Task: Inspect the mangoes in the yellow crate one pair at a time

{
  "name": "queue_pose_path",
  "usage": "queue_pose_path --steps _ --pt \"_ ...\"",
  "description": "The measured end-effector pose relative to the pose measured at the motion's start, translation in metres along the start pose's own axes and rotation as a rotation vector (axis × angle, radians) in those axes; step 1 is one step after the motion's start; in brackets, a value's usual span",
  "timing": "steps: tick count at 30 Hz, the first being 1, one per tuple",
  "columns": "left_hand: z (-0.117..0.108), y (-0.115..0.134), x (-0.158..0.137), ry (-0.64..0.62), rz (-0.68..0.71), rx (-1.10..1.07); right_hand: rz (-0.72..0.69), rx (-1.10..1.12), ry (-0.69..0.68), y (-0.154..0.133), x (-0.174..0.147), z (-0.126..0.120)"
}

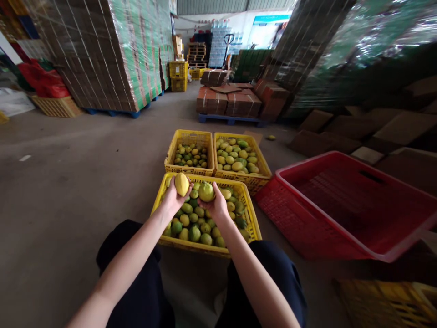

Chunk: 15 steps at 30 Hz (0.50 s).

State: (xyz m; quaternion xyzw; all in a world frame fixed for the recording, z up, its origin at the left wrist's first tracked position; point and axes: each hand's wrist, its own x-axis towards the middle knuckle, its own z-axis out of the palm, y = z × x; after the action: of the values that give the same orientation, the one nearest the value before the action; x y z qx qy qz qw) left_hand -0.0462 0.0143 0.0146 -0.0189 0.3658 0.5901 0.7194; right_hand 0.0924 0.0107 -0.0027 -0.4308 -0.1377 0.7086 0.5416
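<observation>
At far left we see a red bag point(44, 79) in a tan basket point(58, 106), then a wrapped stack point(143, 54) standing on a blue pallet point(112, 112). Nearer the middle, our left hand point(173, 196) cups a yellow fruit point(182, 184), its grip curled around the sides, above the front crate point(191, 246), which is full of green and yellow fruit. The left rear crate point(189, 171), also holding fruit, sits just beyond. Our right hand point(219, 205) holds a green fruit point(206, 192) over the same front crate, its grip closed about it from the side and below. Further right we have the right rear crate point(256, 182), piled with fruit, then a red bin point(307, 228), tilted, with cartons point(362, 123) beyond it.
</observation>
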Motion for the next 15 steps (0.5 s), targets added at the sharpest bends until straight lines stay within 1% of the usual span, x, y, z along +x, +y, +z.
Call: queue_pose_path --steps 2,4,5,6,10,13,15 --pt "0.0 0.002 -0.003 0.022 -0.015 -0.003 0.005 0.036 0.054 0.0 0.002 0.002" --pt "0.001 0.005 -0.005 0.035 -0.032 -0.014 -0.018 0.042 0.12 0.001 0.003 0.003" --pt "0.001 0.007 -0.007 0.038 -0.033 -0.018 -0.039 0.033 0.13 0.002 0.003 0.002" --pt "0.002 0.009 -0.007 0.037 -0.027 -0.021 -0.07 0.016 0.114 0.002 0.003 0.002" --pt "0.003 0.012 -0.007 0.0 0.037 0.018 -0.211 -0.097 -0.058 0.002 0.0 -0.004" --pt "0.003 0.011 -0.005 -0.004 0.073 0.066 -0.231 -0.088 -0.1 0.0 -0.001 -0.007" --pt "0.004 0.01 -0.004 0.001 0.054 0.079 -0.219 -0.053 -0.11 -0.001 0.0 -0.008"
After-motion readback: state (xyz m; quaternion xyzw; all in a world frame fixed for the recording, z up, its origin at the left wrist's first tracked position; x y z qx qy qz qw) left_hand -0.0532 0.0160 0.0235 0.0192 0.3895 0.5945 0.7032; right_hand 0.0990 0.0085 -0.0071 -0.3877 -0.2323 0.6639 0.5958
